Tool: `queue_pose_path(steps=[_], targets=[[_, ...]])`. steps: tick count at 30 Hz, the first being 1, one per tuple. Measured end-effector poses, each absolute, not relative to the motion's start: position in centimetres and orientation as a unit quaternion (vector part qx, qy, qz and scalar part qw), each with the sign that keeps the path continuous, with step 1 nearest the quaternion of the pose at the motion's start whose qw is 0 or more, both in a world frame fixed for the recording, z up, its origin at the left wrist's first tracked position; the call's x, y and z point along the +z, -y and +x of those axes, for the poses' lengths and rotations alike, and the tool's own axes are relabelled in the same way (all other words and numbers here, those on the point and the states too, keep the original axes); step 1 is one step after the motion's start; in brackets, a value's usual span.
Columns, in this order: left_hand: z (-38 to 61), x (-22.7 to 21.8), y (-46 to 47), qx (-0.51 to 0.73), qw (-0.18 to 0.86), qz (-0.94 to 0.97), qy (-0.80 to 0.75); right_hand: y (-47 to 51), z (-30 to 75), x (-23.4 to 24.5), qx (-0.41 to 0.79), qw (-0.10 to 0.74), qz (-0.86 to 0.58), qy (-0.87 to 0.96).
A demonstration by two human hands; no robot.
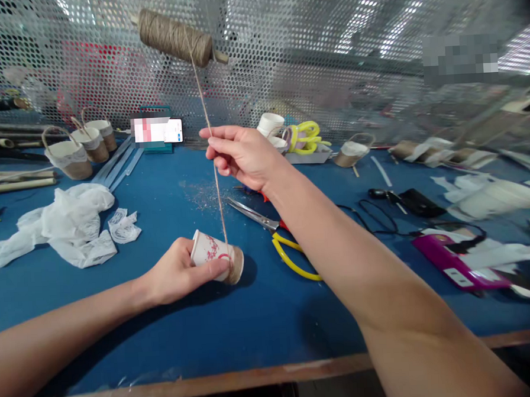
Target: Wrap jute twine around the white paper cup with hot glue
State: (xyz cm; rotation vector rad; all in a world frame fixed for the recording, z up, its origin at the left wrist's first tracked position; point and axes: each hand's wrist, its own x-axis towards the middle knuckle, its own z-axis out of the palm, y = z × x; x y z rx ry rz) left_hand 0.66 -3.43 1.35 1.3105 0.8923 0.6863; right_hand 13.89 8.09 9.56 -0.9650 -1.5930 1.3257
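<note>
My left hand (173,273) grips a white paper cup (202,249) with a red floral print, tilted on its side just above the blue table. Brown twine (236,265) is wound around the cup's base end, and my thumb presses near the winding. From there a strand of twine (219,195) runs up to my right hand (242,152), whose thumb and forefinger pinch it. It continues to a spool of twine (172,37) hanging on a stick at the mesh panel. Scissors (254,214) with red and yellow handles lie below my right forearm, partly hidden by it.
Several twine-wrapped cups with handles (70,161) stand at the back left, near white lace (66,221). A phone (157,131) leans on a teal stand. Rightward are a small basket cup (351,152), a black cable, a purple power strip (455,262) and paper scraps.
</note>
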Motion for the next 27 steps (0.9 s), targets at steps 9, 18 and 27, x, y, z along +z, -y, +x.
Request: queue_pose_path(steps=[9, 18, 27], targets=[[0.6, 2.3, 3.4, 0.285, 0.725, 0.520, -0.350, -2.9, 15.6, 6.7, 0.291, 0.106, -0.376, 0.873], [0.5, 3.6, 4.0, 0.181, 0.772, 0.527, -0.306, -0.9, 16.5, 6.0, 0.300, -0.143, -0.317, 0.888], [0.6, 3.1, 3.6, 0.227, 0.775, 0.497, -0.319, -3.2, 13.5, 6.2, 0.442, 0.244, -0.374, 0.778]])
